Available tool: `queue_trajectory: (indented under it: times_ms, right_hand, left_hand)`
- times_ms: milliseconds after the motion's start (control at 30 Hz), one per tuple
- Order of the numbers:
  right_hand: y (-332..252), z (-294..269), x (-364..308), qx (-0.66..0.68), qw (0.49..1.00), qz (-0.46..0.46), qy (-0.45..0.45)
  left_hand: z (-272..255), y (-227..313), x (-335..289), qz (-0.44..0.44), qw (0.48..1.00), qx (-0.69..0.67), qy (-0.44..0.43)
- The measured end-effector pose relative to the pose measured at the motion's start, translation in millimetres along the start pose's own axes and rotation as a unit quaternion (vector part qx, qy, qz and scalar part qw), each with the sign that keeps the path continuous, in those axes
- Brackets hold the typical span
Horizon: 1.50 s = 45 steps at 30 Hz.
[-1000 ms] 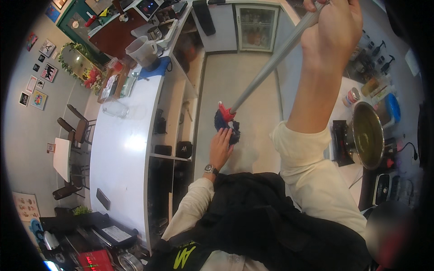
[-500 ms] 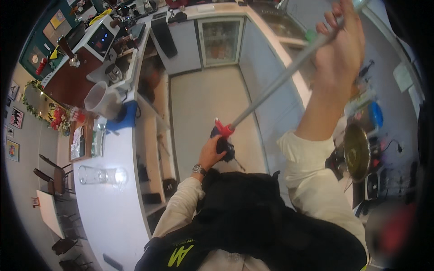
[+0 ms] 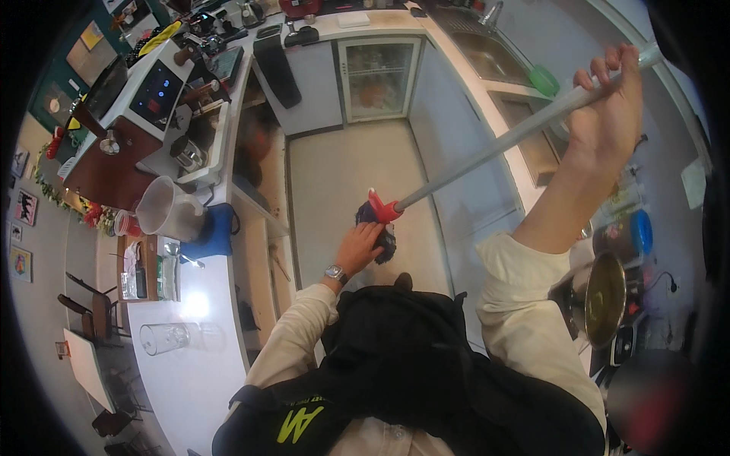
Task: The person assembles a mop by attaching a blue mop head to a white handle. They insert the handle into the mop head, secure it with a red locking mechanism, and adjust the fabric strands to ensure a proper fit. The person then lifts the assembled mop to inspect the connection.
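Note:
A mop slants across the middle, its grey pole (image 3: 487, 158) rising to the upper right. At its lower end are a red plastic head (image 3: 382, 208) and dark strands (image 3: 387, 245), gathered above the floor. My left hand (image 3: 359, 248), with a watch at the wrist, is closed around the strands just under the red head; its palm side is hidden. Raised at the right, my right hand (image 3: 608, 125) grips the pole near its upper end, the fingers curled over it.
On the left, a white counter (image 3: 182, 380) carries a glass (image 3: 163, 338), a plastic pitcher (image 3: 169, 209), a blue cloth (image 3: 211, 230) and a coffee machine (image 3: 141, 114). A glass-door fridge (image 3: 378, 80) stands ahead. At the right are a sink (image 3: 483, 55) and a metal pan (image 3: 605, 300).
My right hand has moved right and down, so the pole lies flatter. My left hand keeps hold of the strands, which hang more bunched now. The view has shifted slightly.

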State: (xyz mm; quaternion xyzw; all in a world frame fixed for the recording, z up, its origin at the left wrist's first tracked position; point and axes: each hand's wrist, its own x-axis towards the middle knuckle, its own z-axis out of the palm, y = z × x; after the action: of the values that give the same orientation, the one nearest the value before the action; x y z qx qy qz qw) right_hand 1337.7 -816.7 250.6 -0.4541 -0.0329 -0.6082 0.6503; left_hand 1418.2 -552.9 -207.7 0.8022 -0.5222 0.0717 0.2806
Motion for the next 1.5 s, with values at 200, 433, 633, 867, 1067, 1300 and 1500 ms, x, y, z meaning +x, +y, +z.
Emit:
queue_trajectory:
  times_ms: [200,433,633,867,1067,1300,1500]
  right_hand:
    - [38,-9,28,0.006,1.000,-0.005,-0.010]
    - [94,30,20,-0.006,0.998,-0.014,0.056]
    - [156,60,2,-0.015,0.998,-0.040,0.050]
    - [207,77,-9,-0.120,0.989,-0.038,0.078]
    - [224,78,17,-0.122,0.987,0.015,0.107]
    - [217,28,115,-0.097,0.987,0.039,0.124]
    - [162,29,105,-0.065,0.993,0.054,0.081]
  left_hand:
    - [-2,-10,36,-0.048,0.997,0.015,-0.057]
    - [43,16,25,-0.229,0.971,-0.033,0.059]
    - [27,37,19,-0.239,0.969,-0.055,-0.027]
    - [43,44,-4,-0.219,0.971,-0.011,-0.096]
    - [44,34,-33,-0.114,0.991,0.051,-0.054]
    - [-7,14,-41,-0.076,0.989,0.108,0.072]
    - [-25,-6,-45,-0.136,0.981,0.118,0.069]
